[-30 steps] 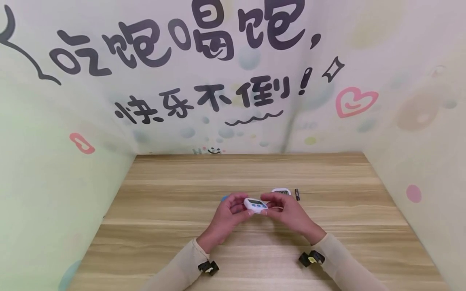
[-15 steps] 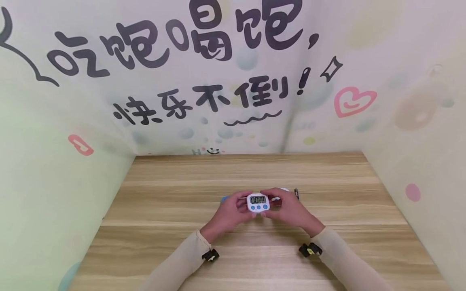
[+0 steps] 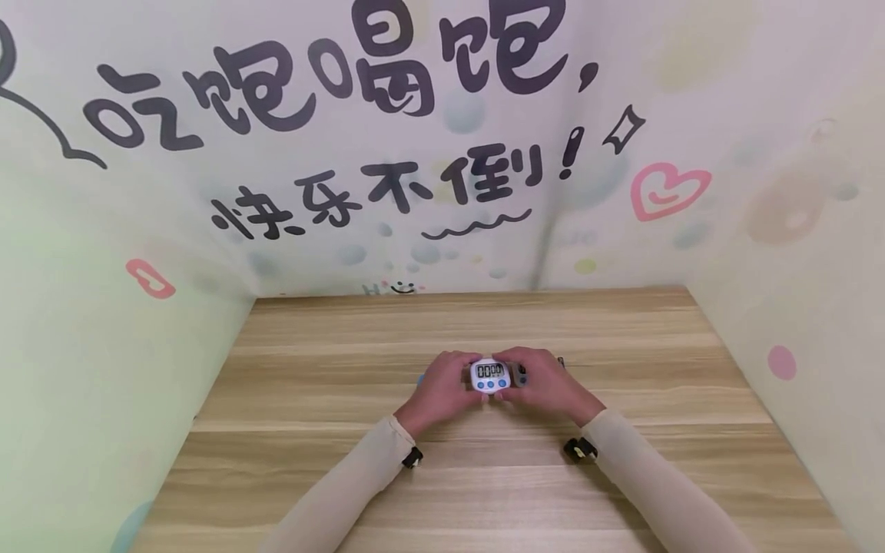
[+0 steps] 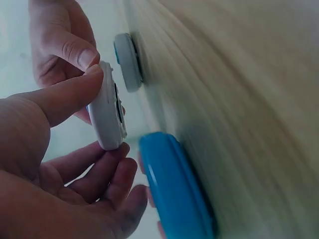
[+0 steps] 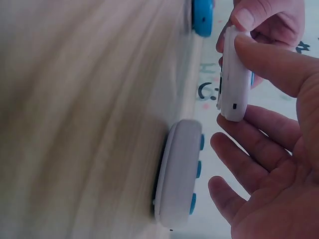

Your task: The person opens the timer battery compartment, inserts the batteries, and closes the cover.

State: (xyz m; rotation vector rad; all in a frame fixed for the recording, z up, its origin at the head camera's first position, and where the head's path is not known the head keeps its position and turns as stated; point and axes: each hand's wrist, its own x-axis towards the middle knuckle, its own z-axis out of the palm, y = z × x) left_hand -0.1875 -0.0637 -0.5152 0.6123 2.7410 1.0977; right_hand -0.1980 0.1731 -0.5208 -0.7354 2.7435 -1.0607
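Left hand (image 3: 444, 388) and right hand (image 3: 546, 382), part-curled, pinch white timer (image 3: 490, 377) above tabletop (image 3: 484, 491), display (image 3: 490, 371) all zeros, second timer (image 5: 180, 174) near the right

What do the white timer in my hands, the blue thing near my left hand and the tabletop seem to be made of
White timer: probably hard plastic, smooth and fairly matte, with a molded seam along its edge.
Blue thing: likely plastic too, smooth with a slight sheen, in one even color.
Tabletop: wood or wood-look laminate, with streaky grain; I can't tell which.
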